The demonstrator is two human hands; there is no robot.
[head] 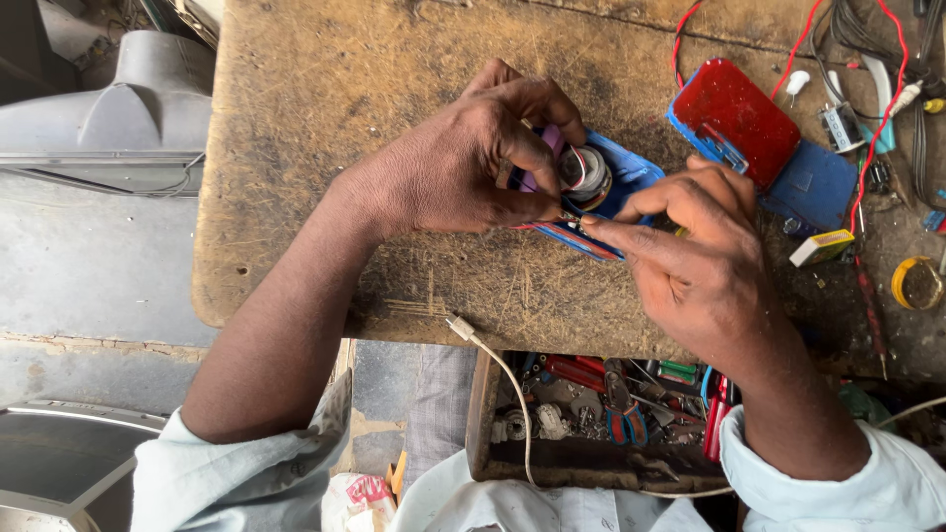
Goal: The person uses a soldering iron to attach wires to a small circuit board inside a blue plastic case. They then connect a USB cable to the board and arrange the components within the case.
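Blue plastic forms the open casing that both hands work on, resting on the worn wooden bench. Inside it sit a small round speaker with a grey metal back and a purple part beside it. The left hand curls over the casing's near end, fingers closed on it. The right hand pinches its lower edge between thumb and forefinger. Just beyond the right hand lies a red cover.
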